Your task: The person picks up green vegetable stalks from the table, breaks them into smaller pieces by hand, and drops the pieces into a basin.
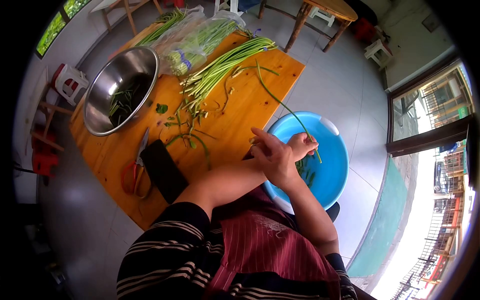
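My left hand [301,145] pinches a long green garlic scape [281,100] near its lower end, over a blue basin [336,172]. The scape's far end arcs back above the table. Short cut green pieces [307,176] lie in the basin, partly hidden by my arm. My right hand [275,156] crosses over my left wrist with its fingers apart, and no object shows in it. A loose bundle of garlic scapes [220,70] lies on the wooden table, with trimmed scraps [190,122] scattered close by.
A steel bowl [95,102] with dark green bits stands at the table's left. Scissors [138,167] and a black flat object [162,170] lie near me. Bagged scapes [187,52] rest at the far end. White stools [72,82] stand on the tiled floor.
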Available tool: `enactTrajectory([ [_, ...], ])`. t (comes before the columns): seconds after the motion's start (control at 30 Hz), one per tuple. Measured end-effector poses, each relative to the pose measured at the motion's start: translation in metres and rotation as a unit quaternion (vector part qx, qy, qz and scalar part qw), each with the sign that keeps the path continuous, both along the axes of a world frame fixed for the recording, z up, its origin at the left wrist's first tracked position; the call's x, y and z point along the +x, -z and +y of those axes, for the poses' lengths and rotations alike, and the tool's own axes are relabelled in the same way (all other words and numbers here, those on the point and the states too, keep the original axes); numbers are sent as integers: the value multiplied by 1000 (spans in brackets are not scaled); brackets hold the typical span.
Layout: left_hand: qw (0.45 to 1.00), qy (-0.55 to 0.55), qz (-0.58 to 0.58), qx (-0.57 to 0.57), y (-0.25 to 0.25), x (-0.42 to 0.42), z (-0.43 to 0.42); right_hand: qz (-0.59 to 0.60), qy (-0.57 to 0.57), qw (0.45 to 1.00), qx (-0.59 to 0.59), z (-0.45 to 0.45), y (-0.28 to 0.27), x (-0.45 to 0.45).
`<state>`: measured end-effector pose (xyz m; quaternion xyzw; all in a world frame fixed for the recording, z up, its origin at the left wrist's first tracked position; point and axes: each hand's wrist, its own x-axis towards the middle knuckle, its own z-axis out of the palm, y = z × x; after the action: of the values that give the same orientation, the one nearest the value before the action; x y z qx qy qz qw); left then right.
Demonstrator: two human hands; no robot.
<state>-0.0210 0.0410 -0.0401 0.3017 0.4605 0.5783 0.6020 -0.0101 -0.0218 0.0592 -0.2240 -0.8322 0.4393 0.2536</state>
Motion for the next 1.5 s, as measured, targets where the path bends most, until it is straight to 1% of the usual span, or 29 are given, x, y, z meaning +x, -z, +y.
enactTrajectory([
  [0.1,1000,12,7,6,-5,-10,-2,-17,-17,999,-44,-3,-11,-10],
  [0.13,1000,1,-18,6,4,-13,3,-2,19,999,45,2,-11,-4],
  [0.17,999,-11,-45,7,13,-13,7,17,57,997,47,9,-2,7],
  [0.2,997,-10,-77,15,-2,-16,-1,37,94,994,48,17,6,17],
  [0.23,994,-10,-110,23,-19,-20,-10,90,145,985,3,22,9,30],
  [0.27,983,12,-165,79,-5,-19,-4,144,205,967,-43,30,21,47],
  [0.3,991,54,-120,34,-13,-21,-3,132,272,948,-94,34,17,64],
  [0.37,999,28,-14,14,-18,-17,-2,112,347,927,-84,49,32,99],
  [0.4,999,39,-29,7,-12,-15,0,99,402,906,-85,57,44,117],
  [0.47,996,80,-22,23,-6,-13,1,63,418,901,-101,65,53,142],
  [0.5,995,94,-22,24,-6,-11,-1,76,370,889,-259,64,51,148],
  [0.53,993,113,12,39,-7,-10,-3,92,309,853,-411,61,50,150],
  [0.57,989,131,48,55,-10,-9,-5,81,288,852,-430,57,48,149],
  [0.6,987,140,52,56,-14,-8,-8,89,294,849,-429,56,50,150],
  [0.7,980,173,89,35,-21,-5,-13,9,162,899,-406,58,53,150],
  [0.8,981,183,66,29,-17,-6,-11,-15,196,908,-370,53,48,149],
  [0.87,991,131,13,-10,-15,-7,-7,-24,196,912,-361,53,49,152],
  [0.9,991,135,15,-11,-14,-10,-5,-38,194,915,-351,53,50,153],
  [0.97,997,66,-30,6,-11,-15,-1,-56,201,913,-352,53,58,156],
  [1.13,997,13,65,36,-26,-9,-8,-89,235,913,-322,51,79,150],
  [1.2,961,1,234,150,-28,-2,-14,-117,291,914,-259,57,97,148],
  [1.23,908,0,326,263,-30,0,-18,-116,291,914,-259,60,104,147],
  [1.27,908,0,326,264,-30,3,-21,-101,320,915,-223,63,112,145],
  [1.33,861,54,353,362,-30,9,-23,-85,349,914,-186,69,127,146],
  [1.37,860,55,354,363,-30,8,-22,-35,350,888,-297,70,135,148],
  [1.4,895,52,319,307,-29,5,-20,15,343,848,-402,73,142,150],
  [1.43,925,45,283,250,-27,1,-16,16,342,850,-400,74,148,153],
  [1.47,950,37,243,190,-24,-3,-14,73,327,825,-455,72,155,158],
  [1.5,978,47,154,132,-22,-8,-8,127,311,793,-509,65,149,157],
])
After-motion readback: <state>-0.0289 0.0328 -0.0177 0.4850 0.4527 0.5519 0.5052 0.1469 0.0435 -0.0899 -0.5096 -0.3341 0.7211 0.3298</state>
